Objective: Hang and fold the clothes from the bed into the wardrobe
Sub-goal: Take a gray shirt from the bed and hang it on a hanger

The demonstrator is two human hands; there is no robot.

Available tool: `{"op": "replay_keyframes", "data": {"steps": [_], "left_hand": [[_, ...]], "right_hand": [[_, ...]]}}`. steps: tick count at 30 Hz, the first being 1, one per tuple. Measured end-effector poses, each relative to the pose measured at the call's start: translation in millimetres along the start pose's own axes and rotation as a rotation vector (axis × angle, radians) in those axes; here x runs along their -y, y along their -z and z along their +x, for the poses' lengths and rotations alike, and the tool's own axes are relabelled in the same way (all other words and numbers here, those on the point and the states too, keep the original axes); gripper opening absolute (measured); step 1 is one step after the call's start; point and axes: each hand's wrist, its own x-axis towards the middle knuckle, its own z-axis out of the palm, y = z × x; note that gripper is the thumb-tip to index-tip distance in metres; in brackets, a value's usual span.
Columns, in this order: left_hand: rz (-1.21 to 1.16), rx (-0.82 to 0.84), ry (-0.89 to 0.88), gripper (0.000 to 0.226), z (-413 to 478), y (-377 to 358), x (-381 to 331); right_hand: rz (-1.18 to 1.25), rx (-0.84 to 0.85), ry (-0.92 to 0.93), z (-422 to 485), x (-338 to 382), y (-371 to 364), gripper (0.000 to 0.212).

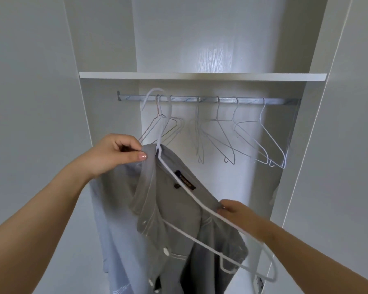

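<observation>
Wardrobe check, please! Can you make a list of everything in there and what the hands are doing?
Surface: white shelf above a metal rail; the shelf's top is out of sight.
Job's things: grey shirt half on a white hanger, which is tilted down to the right; its hook is up by the rail, but I cannot tell if it is on. Blue cloth hangs low on the left.
Clutter: several empty hangers on the rail.
Grips: left hand pinches the shirt's collar; right hand pinches the shirt by the hanger's arm.
Cables: nothing seen.
Surroundings: white wardrobe panels on both sides.
</observation>
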Motion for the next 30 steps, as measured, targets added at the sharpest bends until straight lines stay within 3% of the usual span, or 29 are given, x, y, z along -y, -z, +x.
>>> {"op": "replay_keyframes", "data": {"steps": [8,14,16,19,23,24,27,28,30], "left_hand": [[0.312,-0.033,0.100,0.015,3.0,1.7,13.3],[0.799,-0.262,0.070,0.016,1.7,-15.9,14.2],[0.848,-0.344,0.057,0.018,0.4,-29.4,12.1],[0.749,-0.389,0.070,0.017,-0.5,-48.4,12.0],[0.472,-0.412,0.135,0.021,-2.7,-50.6,16.0],[0.399,-0.430,0.140,0.023,-3.9,-48.2,16.6],[0.188,-0.459,0.146,0.025,-7.1,-41.9,17.4],[0.121,-0.462,0.145,0.023,-7.8,-40.7,17.2],[0.022,-0.455,0.129,0.020,-9.0,-39.7,16.0]], "right_hand": [[-0.069,-0.321,0.059,4.4,2.6,19.8,0.018],[-0.123,-0.375,0.020,7.2,24.0,26.9,0.026],[-0.006,-0.405,-0.012,7.7,38.3,23.7,0.027],[0.260,-0.365,0.012,4.8,68.2,13.9,0.024],[0.214,-0.264,0.137,-3.9,86.3,6.3,0.034],[0.152,-0.345,0.169,-5.2,84.6,6.7,0.034],[-0.058,-0.821,0.224,-4.4,74.7,17.0,0.018],[-0.126,-0.885,0.194,-3.4,72.1,21.9,0.018],[-0.280,-0.773,0.075,0.5,64.4,29.2,0.028]]}}
